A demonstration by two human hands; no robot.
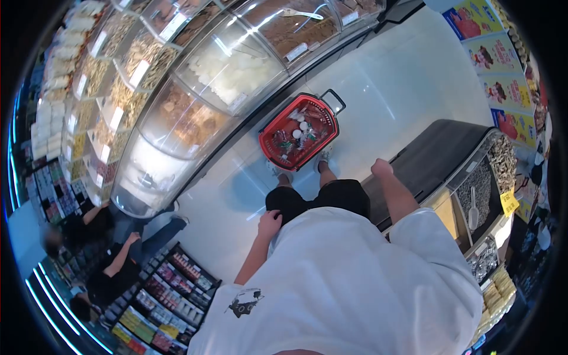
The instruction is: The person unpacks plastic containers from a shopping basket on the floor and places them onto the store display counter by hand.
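Note:
My left hand (pixel 270 223) hangs beside my black shorts (pixel 286 203), its fingers curled; whether something small is inside cannot be seen. On the other side, my right hand (pixel 382 168) is held out near the dark counter edge (pixel 414 171), closed in a loose fist with nothing visible in it. A red basket (pixel 273 126) with a black handle (pixel 333 102) stands on the floor in front of my feet. Inside it lie several small packaged items and white round things (pixel 297 134). Neither hand touches the basket.
Clear-covered bulk food bins (pixel 195 112) line the front left. At the right are bins with a scoop (pixel 473 208) and a yellow tag (pixel 509 202). Two people in dark clothing (pixel 112 260) are at the lower left, near a shelf of packages (pixel 171 290).

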